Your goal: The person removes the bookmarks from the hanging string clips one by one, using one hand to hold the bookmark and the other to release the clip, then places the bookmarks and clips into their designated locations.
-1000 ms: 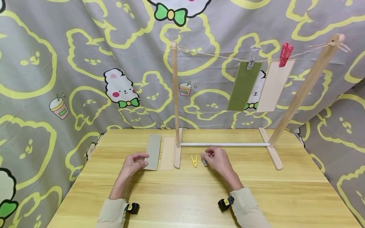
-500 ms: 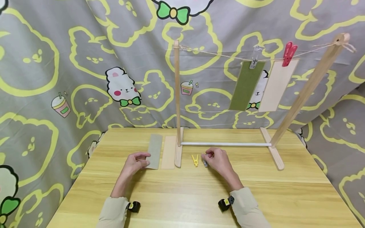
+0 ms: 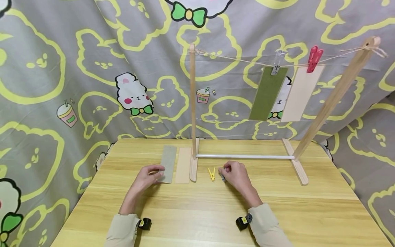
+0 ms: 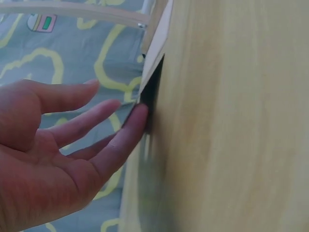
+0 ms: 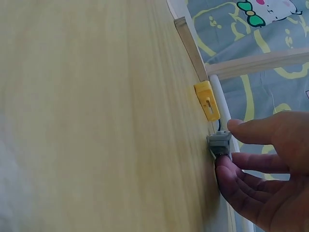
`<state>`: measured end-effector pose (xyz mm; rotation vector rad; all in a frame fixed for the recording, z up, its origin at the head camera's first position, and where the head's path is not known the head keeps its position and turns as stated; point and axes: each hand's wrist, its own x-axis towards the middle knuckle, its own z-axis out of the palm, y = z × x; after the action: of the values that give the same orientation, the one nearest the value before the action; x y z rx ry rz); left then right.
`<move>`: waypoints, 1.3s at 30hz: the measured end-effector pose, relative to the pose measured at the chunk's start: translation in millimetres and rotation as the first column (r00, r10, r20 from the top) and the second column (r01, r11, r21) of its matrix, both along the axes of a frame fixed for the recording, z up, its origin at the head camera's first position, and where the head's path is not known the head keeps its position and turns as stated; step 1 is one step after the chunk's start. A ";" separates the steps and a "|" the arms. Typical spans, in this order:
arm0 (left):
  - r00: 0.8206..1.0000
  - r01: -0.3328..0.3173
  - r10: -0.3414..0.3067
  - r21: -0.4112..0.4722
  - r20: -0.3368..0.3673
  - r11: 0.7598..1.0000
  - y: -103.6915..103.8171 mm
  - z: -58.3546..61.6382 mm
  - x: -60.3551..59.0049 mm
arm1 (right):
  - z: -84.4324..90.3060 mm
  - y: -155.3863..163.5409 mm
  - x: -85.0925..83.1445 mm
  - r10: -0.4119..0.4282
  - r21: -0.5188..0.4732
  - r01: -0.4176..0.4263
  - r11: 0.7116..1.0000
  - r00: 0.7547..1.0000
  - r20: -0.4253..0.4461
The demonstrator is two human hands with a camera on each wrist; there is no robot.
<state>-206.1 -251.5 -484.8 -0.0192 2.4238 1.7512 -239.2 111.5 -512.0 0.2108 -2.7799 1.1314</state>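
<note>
My left hand (image 3: 145, 177) reaches the near left edge of a grey-green card (image 3: 168, 161) lying on the table. In the left wrist view its fingers are loosely spread, with the fingertips (image 4: 140, 116) at the card's edge and the thumb apart from it. A beige card (image 3: 183, 165) lies just right of the grey-green one. Thumb and fingers of my right hand (image 3: 237, 174) pinch a grey clothespin (image 5: 219, 144) low over the table. To its left, a yellow clothespin (image 3: 212, 174) lies on the tabletop.
A wooden rack's left post (image 3: 192, 103) and right post (image 3: 333, 99) carry a string. From it hang a green card (image 3: 268, 94) under a clear clothespin (image 3: 276, 65) and a cream card (image 3: 302, 94) under a red clothespin (image 3: 314, 60). A white rod (image 3: 247, 156) joins the feet.
The view has shifted slightly, moving the scene a little to the right in frame. My left fingers reach slightly farther over the grey-green card's edge; my right hand stays at the grey clothespin.
</note>
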 end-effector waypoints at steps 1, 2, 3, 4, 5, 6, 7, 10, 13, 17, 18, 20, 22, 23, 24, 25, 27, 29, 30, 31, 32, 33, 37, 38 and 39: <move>1.000 0.012 -0.012 -0.006 -0.008 1.000 -0.1 1.3 0.5 | 0.4 -0.1 0.1 0.001 0.006 -0.001 1.000 1.000 -0.003; 1.000 0.023 -0.024 -0.010 -0.017 1.000 -0.2 2.6 1.1 | 0.8 -0.3 -0.1 0.000 0.011 0.000 1.000 1.000 -0.005; 0.999 0.033 -0.033 -0.011 -0.025 0.999 -0.1 3.9 1.8 | 1.0 -0.5 0.0 0.004 0.016 -0.004 1.000 1.000 -0.008; 0.999 0.039 -0.039 -0.015 -0.033 0.999 0.1 4.8 2.0 | 1.3 -0.7 0.1 0.005 0.021 -0.005 1.000 1.000 -0.012; 0.998 0.044 -0.045 -0.022 -0.040 0.999 0.3 5.7 2.2 | 1.7 -0.8 0.3 0.008 0.025 -0.007 1.000 1.000 -0.017; 0.998 0.047 -0.048 -0.030 -0.044 0.998 0.4 6.4 2.4 | 2.1 -1.0 0.3 0.009 0.027 -0.008 1.000 1.000 -0.020; 0.998 0.049 -0.051 -0.039 -0.047 0.998 0.5 7.1 2.7 | 2.6 -1.1 0.5 0.010 0.027 -0.009 1.000 1.000 -0.022; 0.997 0.051 -0.054 -0.063 -0.049 0.997 0.5 8.7 3.6 | 3.7 -1.7 0.3 0.008 0.025 -0.008 1.000 1.000 -0.023; 0.997 0.059 -0.062 -0.068 -0.049 0.996 -0.2 9.1 4.7 | 4.4 -1.8 -0.3 0.008 0.021 -0.007 1.000 1.000 -0.015; 0.996 0.068 -0.071 -0.060 -0.049 0.996 -1.6 8.6 5.2 | 5.8 -1.3 -0.4 0.009 0.017 -0.009 1.000 1.000 -0.001; 0.997 0.064 -0.067 -0.058 -0.048 0.996 -1.8 8.5 5.3 | 6.3 -0.9 -0.1 0.009 0.015 -0.009 1.000 1.000 0.006; 0.997 0.064 -0.066 -0.057 -0.046 0.996 -2.1 8.8 5.8 | 7.4 0.2 0.7 0.007 0.009 -0.007 1.000 1.000 0.015; 0.997 0.063 -0.066 -0.061 -0.047 0.996 -2.5 8.6 5.9 | 8.7 1.4 1.5 -0.001 -0.002 0.001 1.000 0.999 0.032; 0.997 0.061 -0.064 -0.060 -0.049 0.996 -2.7 8.7 6.1 | 9.5 2.1 1.9 -0.003 -0.006 0.004 1.000 0.999 0.040; 0.997 0.062 -0.065 -0.062 -0.052 0.996 -3.2 8.2 5.9 | 10.5 2.7 2.5 -0.005 -0.011 0.005 1.000 0.999 0.047; 0.996 0.068 -0.072 -0.065 -0.057 0.996 -3.5 8.0 6.0 | 11.4 3.4 2.9 -0.005 -0.016 0.006 1.000 0.999 0.052; 0.995 0.072 -0.076 -0.072 -0.063 0.995 -3.6 7.4 6.3 | 13.1 4.6 3.7 -0.003 -0.023 0.005 1.000 0.998 0.063; 0.995 0.069 -0.074 -0.077 -0.066 0.995 -3.3 7.2 7.1 | 14.3 6.0 4.7 0.006 -0.029 -0.004 1.000 0.997 0.072; 0.995 0.067 -0.072 -0.078 -0.065 0.995 -2.8 7.4 7.7 | 14.8 6.8 5.3 0.009 -0.033 -0.007 0.999 0.997 0.075; 0.995 0.067 -0.072 -0.081 -0.065 0.994 -2.7 7.5 8.3 | 15.4 7.7 5.9 0.013 -0.038 -0.010 0.999 0.997 0.079; 0.996 0.063 -0.068 -0.078 -0.066 0.995 -2.5 7.6 8.7 | 15.9 8.5 6.5 0.017 -0.047 -0.013 0.999 0.996 0.083; 0.996 0.061 -0.066 -0.076 -0.068 0.995 -2.3 7.9 9.1 | 16.6 9.5 7.0 0.019 -0.056 -0.014 0.998 0.996 0.086; 0.994 0.054 -0.059 -0.058 -0.095 0.997 -1.0 10.3 9.2 | 20.8 12.9 7.8 0.027 -0.089 -0.019 0.996 0.996 0.082; 0.993 0.049 -0.055 -0.053 -0.105 0.997 -0.2 11.3 9.0 | 22.0 13.7 7.7 0.028 -0.092 -0.021 0.995 0.997 0.077; 0.992 0.049 -0.055 -0.051 -0.116 0.997 0.5 12.3 9.0 | 23.3 14.4 7.5 0.030 -0.094 -0.023 0.995 0.997 0.069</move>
<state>-197.1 -250.9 -472.5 0.1436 2.5235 1.7170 -231.7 125.9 -488.7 0.2026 -2.7843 1.2957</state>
